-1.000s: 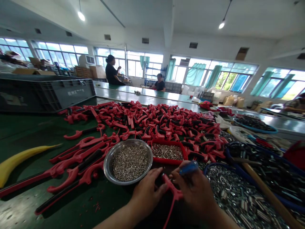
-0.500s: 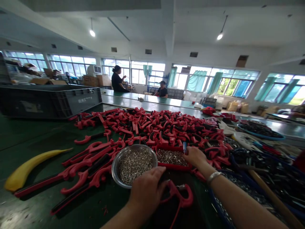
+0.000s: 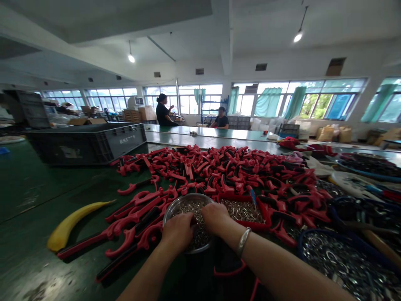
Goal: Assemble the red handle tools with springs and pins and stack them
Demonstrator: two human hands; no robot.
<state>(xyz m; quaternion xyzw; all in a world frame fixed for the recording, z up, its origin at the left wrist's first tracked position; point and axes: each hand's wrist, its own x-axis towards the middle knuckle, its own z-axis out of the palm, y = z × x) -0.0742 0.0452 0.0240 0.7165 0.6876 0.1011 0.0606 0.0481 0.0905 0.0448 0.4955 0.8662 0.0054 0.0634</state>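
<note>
L hand (image 3: 178, 231) and R hand (image 3: 215, 217) both down in steel bowl (image 3: 188, 200), fingers buried in small metal studs (image 3: 198, 219); both curled, but what's gripped can't be told. Silver bangle (image 3: 243, 241) on R wrist. Red tray (image 3: 252, 225) of metal pins (image 3: 241, 211) just right of bowl. One red handle (image 3: 233, 272) near, mostly under forearms. Most handles still in big red heap (image 3: 219, 171) on far side; approx. a dozen lying apart left of bowl, w/ yellow curved piece (image 3: 78, 219) further left. Blue tub (image 3: 313, 236) of metal rings near R. Grey crate (image 3: 84, 144) far L; two co-workers (image 3: 163, 110) (image 3: 221, 121) at far table.
</note>
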